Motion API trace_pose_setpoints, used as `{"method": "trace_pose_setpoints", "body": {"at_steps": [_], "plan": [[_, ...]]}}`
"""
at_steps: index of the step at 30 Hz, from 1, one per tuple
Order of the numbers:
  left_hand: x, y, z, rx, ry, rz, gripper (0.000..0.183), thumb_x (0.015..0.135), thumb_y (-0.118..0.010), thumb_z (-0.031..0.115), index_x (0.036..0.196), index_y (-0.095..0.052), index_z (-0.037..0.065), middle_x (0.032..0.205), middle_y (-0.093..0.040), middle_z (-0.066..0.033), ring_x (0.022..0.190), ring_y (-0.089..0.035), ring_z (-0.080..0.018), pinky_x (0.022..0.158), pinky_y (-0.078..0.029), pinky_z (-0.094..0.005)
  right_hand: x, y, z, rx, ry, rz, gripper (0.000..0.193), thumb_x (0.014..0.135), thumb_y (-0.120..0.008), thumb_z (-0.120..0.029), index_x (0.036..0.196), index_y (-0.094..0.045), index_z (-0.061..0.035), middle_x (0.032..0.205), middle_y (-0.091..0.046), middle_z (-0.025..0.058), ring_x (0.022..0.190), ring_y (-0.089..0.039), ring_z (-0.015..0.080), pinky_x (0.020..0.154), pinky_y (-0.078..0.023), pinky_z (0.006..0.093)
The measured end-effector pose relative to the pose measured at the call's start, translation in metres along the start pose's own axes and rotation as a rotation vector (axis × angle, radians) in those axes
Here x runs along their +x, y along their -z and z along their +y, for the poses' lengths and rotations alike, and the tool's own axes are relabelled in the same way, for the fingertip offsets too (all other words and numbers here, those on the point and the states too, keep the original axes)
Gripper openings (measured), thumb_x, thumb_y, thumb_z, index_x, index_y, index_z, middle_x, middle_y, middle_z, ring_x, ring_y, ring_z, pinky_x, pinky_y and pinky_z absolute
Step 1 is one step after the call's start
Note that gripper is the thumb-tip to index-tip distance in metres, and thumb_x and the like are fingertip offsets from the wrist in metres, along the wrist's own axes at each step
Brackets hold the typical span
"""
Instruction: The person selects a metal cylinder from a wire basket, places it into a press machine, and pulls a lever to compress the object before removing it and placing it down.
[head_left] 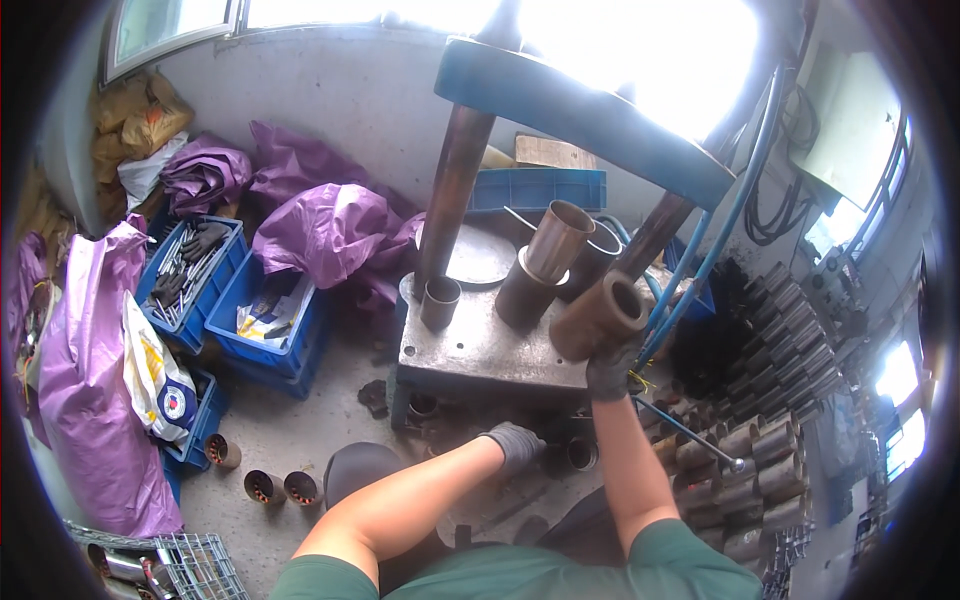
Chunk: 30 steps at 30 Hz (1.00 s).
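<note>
My right hand [608,375], in a dark glove, grips the lower end of a thick-walled brown metal sleeve [590,325]. The sleeve tilts at the right front corner of the press table [480,355], its open bore facing up and right. In a grey glove, my left hand [514,446] is low in front of the table, close to a short dark tube [581,454]; its fingertips are hard to make out. On the table, a shiny metal cylinder [562,240] stands in a darker ring-shaped holder [525,297]. A small tube [440,302] stands upright at the left.
The press frame's blue crossbeam [580,110] and steel columns [455,190] rise over the table. A ball-ended lever [738,465] juts out at right, near stacked metal tubes [775,450]. Blue crates [262,345] and purple sacks [95,390] are at left; several short cylinders [264,487] stand on the floor.
</note>
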<state>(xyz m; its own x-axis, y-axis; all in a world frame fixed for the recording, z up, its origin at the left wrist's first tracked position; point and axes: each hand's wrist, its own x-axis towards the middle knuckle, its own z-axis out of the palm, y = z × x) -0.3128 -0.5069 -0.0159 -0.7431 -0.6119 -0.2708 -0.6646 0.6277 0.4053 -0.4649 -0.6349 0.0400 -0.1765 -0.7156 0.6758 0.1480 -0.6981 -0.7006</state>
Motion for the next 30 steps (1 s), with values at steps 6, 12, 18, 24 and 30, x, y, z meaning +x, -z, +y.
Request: {"method": "trace_pose_setpoints", "body": {"at_steps": [6, 12, 18, 24, 30], "plan": [[0.005, -0.007, -0.011, -0.072, 0.052, -0.036, 0.047, 0.096, -0.067, 0.044, 0.124, -0.07, 0.007, 0.119, -0.074, -0.0198, 0.114, -0.07, -0.0383, 0.097, -0.055, -0.0496, 0.098, -0.099, -0.06, 0.14, 0.328, -0.065, 0.103, 0.068, -0.101, -0.023, 0.152, -0.044, -0.0093, 0.142, -0.056, 0.0063, 0.128, -0.057, 0.0224, 0.108, -0.054, 0.0389], [0.006, 0.0, -0.013, -0.069, 0.042, -0.006, 0.047, 0.096, -0.067, 0.043, 0.125, -0.07, 0.006, 0.12, -0.074, -0.0191, 0.115, -0.07, -0.0374, 0.097, -0.055, -0.0492, 0.163, -0.082, -0.009, 0.156, 0.249, -0.194, 0.06, 0.098, -0.067, -0.018, 0.152, -0.044, -0.0048, 0.146, -0.055, 0.0085, 0.13, -0.056, 0.0214, 0.11, -0.051, 0.0356], [0.005, 0.0, -0.005, -0.062, 0.015, 0.046, 0.044, 0.095, -0.069, 0.042, 0.125, -0.072, 0.009, 0.119, -0.075, -0.0176, 0.115, -0.071, -0.0355, 0.096, -0.056, -0.0489, 0.219, -0.062, 0.051, -0.342, 0.282, -0.21, 0.043, 0.107, -0.056, -0.023, 0.143, -0.052, -0.0005, 0.138, -0.062, 0.0137, 0.128, -0.059, 0.0265, 0.108, -0.051, 0.0369], [0.016, -0.01, -0.011, -0.045, 0.011, 0.08, 0.042, 0.094, -0.071, 0.04, 0.125, -0.074, 0.012, 0.117, -0.077, -0.0152, 0.112, -0.073, -0.0344, 0.093, -0.058, -0.0483, 0.264, -0.091, 0.054, -0.837, 0.325, -0.035, 0.047, 0.079, -0.087, -0.037, 0.105, -0.077, 0.0001, 0.099, -0.078, 0.0169, 0.09, -0.074, 0.0315, 0.087, -0.056, 0.0412], [0.013, -0.005, -0.02, -0.057, 0.02, 0.094, 0.042, 0.094, -0.071, 0.04, 0.124, -0.074, 0.011, 0.116, -0.077, -0.0153, 0.112, -0.073, -0.0346, 0.094, -0.058, -0.0481, 0.262, -0.112, 0.052, -0.795, 0.461, -0.074, 0.043, 0.078, -0.087, -0.035, 0.103, -0.077, -0.0013, 0.102, -0.078, 0.0154, 0.09, -0.073, 0.031, 0.084, -0.057, 0.0413]]}}
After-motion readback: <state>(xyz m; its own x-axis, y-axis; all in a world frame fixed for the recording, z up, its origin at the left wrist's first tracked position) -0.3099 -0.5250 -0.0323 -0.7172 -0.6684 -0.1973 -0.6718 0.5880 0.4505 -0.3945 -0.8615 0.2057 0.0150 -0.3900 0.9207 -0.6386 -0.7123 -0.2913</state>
